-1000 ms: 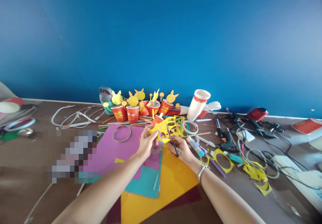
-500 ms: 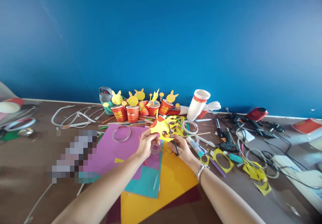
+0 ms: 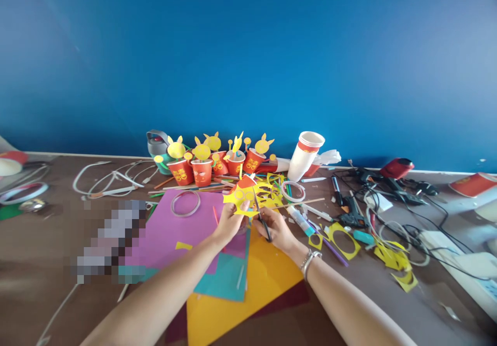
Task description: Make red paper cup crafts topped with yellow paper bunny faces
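My left hand pinches a piece of yellow paper marked with drawn circles, its thumb on top. My right hand is closed on black-handled scissors, whose blades point up beside the right edge of that paper. Beneath the hands lie purple, teal and orange-yellow sheets. Cut yellow scraps are piled just behind the scissors.
Red cups with yellow paper figures stand in a row by the blue wall. Stacked white cups lean right of them. A glue gun, tangled cables and yellow cut-outs lie at right. White cables are at left.
The yellow paper in my left hand has turned, so its drawn circles now face up. The scissors have shifted slightly left and down, away from the paper's middle. The view has moved slightly.
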Action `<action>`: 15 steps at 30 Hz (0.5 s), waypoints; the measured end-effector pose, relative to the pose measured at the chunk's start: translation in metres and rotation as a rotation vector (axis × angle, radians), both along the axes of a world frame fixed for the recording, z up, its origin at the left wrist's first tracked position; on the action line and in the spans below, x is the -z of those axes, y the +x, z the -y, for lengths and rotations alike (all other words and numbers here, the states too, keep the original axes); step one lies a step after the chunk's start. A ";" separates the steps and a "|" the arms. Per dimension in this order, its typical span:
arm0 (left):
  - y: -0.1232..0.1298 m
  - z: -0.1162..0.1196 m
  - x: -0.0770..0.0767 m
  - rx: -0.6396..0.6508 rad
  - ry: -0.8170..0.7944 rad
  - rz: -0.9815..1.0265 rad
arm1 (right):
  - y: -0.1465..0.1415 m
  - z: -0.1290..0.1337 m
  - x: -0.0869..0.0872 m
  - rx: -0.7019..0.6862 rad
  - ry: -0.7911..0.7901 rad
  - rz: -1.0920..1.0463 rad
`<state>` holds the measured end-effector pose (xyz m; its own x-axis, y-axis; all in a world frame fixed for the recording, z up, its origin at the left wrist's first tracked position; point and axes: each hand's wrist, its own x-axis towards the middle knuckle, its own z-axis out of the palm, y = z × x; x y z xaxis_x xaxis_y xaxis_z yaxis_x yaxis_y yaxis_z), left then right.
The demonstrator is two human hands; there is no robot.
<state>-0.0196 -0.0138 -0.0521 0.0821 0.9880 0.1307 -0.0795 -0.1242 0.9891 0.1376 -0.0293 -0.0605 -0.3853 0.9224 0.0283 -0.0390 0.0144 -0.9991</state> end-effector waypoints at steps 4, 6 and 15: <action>0.000 0.000 -0.003 0.032 -0.012 -0.011 | -0.001 0.000 0.000 -0.001 -0.011 -0.058; 0.000 0.000 -0.004 0.049 -0.024 -0.005 | -0.001 -0.001 0.000 0.003 -0.009 -0.064; 0.000 -0.002 -0.001 0.044 -0.079 0.081 | 0.000 -0.001 0.000 0.010 0.024 -0.014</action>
<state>-0.0201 -0.0117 -0.0516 0.1182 0.9911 0.0606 -0.1630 -0.0408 0.9858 0.1376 -0.0286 -0.0602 -0.3759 0.9250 0.0560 -0.0528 0.0389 -0.9978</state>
